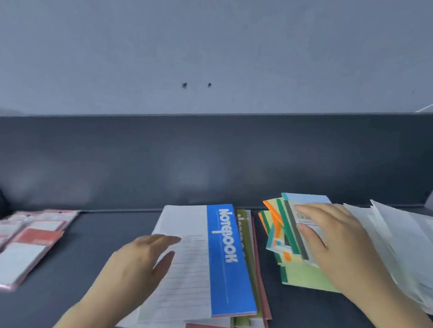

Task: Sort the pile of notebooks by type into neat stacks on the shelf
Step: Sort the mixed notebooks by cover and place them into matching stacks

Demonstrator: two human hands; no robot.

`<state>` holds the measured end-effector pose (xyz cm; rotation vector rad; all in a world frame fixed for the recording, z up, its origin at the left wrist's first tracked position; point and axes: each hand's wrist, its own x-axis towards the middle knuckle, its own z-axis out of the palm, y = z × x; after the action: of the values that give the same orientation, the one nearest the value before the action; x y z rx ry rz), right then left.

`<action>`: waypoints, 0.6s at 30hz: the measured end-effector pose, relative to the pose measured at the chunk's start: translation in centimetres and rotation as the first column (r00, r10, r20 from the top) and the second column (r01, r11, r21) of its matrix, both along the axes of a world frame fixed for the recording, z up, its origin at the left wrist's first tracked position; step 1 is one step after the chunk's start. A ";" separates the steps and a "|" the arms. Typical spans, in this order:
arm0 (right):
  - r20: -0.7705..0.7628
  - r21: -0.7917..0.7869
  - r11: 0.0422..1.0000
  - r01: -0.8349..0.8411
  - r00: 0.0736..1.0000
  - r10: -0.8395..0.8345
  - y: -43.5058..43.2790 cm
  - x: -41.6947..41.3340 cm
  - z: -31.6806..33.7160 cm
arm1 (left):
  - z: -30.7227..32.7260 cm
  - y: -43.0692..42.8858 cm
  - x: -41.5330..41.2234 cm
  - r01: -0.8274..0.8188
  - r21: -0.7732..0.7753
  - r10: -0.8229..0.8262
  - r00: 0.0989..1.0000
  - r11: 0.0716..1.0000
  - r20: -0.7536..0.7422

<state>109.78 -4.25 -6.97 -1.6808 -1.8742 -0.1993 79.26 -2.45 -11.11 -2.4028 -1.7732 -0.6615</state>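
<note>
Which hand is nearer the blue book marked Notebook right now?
Left. The left hand lies flat on the white lined part of the blue notebook. The right hand rests on the green and orange stack to its right.

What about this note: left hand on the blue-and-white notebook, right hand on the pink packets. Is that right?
Not quite. The head view shows the right hand on the green striped notebooks, not the pink packets; the left hand is on the blue-and-white notebook.
</note>
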 end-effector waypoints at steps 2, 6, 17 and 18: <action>0.002 -0.033 0.997 -0.076 0.997 0.076 0.7 -3.8 0.4 | 0.3 -1.3 -5.3 -0.101 0.018 0.101 0.995 0.995 -0.018; 0.045 -0.050 0.967 -0.249 0.967 0.252 1.7 -12.9 1.0 | 0.7 -5.2 -16.5 -0.303 0.071 0.304 0.953 0.950 -0.002; 0.107 -0.216 0.758 -0.615 0.757 0.645 -2.9 -46.5 1.6 | -0.9 -21.0 -45.1 -0.439 0.154 0.455 0.886 0.885 -0.085; 0.104 -0.230 0.741 -0.631 0.741 0.664 -3.4 -49.3 1.7 | -0.7 -22.4 -47.1 -0.447 0.158 0.464 0.880 0.880 -0.097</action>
<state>60.48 -7.67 -5.24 -1.0216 -2.5661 0.1200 32.21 -24.82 -11.85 -1.7920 -2.0569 -0.5236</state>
